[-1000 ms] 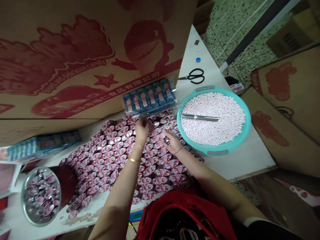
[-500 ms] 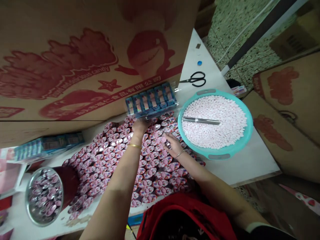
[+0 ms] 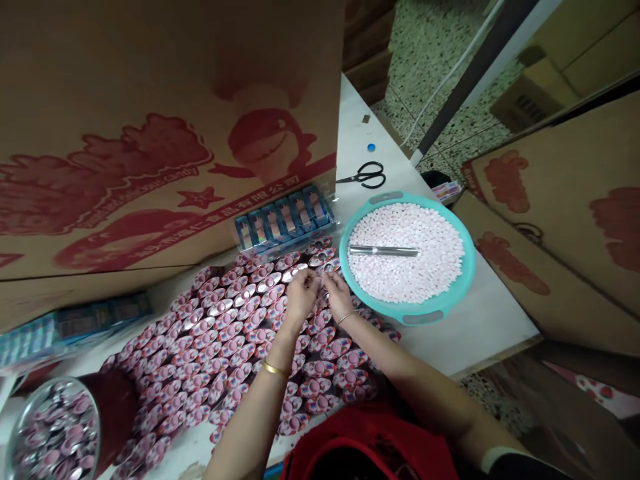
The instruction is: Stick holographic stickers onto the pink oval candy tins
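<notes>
My left hand (image 3: 303,293) and my right hand (image 3: 338,295) meet over a dense array of small oval containers (image 3: 240,317), which have printed, shiny tops and pink round centres. The left fingers are pinched together, and whatever lies between them is too small to tell. Curled fingers of my right hand hold what looks like one small oval container, mostly hidden by the hand. Just right of the hands stands a turquoise basin (image 3: 470,257) heaped with small whitish-pink pellets (image 3: 410,283). A metal scoop-like tube (image 3: 383,251) lies on the pellets.
A large printed cardboard box (image 3: 165,147) rises behind the containers. Before it lies a plastic-wrapped row of blue packs (image 3: 285,220). Black scissors (image 3: 370,175) and a blue cap (image 3: 371,147) lie beyond the basin. At lower left, a metal pot (image 3: 97,427) holds more containers.
My left hand has drawn back from beside the blue packs to meet my right hand. The whole view has shifted, with the basin and pot now further left.
</notes>
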Demonstrator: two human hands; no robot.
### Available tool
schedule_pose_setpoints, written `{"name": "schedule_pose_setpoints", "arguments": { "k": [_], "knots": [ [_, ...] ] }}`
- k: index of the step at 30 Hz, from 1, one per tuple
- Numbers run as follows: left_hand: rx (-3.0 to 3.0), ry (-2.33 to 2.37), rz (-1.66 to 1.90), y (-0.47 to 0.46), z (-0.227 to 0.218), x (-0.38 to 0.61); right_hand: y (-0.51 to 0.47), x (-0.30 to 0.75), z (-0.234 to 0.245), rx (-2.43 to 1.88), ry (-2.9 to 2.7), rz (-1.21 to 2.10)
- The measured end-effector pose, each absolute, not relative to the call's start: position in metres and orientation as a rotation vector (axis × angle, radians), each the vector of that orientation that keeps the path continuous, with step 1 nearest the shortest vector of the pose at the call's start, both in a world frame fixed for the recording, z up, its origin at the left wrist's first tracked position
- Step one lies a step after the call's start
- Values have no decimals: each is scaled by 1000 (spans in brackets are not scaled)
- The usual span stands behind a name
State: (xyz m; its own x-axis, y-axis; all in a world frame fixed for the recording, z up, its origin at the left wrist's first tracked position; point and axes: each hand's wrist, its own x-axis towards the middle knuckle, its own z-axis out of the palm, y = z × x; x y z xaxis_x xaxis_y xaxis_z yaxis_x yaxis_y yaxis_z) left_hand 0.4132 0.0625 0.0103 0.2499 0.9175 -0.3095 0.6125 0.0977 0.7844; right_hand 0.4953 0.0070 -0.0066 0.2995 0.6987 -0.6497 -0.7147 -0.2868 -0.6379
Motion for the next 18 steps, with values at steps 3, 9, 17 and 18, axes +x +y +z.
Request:
{"name": "schedule_pose_setpoints", "arguments": {
  "k": [3, 9, 17, 18],
  "knots": [
    [1661, 1624, 426, 95, 0, 431, -1, 498, -6, -1274, -43, 1387],
    [1816, 1903, -30, 136, -9, 467, -26, 504, -2, -1266, -193, 1581],
    [1783, 1981, -324, 145, -9, 475, -34, 522, -5, -1203, -273, 1701],
    [1780, 1979, -325, 145, -9, 474, -35, 523, -5, -1200, -246, 1696]
  ]
}}
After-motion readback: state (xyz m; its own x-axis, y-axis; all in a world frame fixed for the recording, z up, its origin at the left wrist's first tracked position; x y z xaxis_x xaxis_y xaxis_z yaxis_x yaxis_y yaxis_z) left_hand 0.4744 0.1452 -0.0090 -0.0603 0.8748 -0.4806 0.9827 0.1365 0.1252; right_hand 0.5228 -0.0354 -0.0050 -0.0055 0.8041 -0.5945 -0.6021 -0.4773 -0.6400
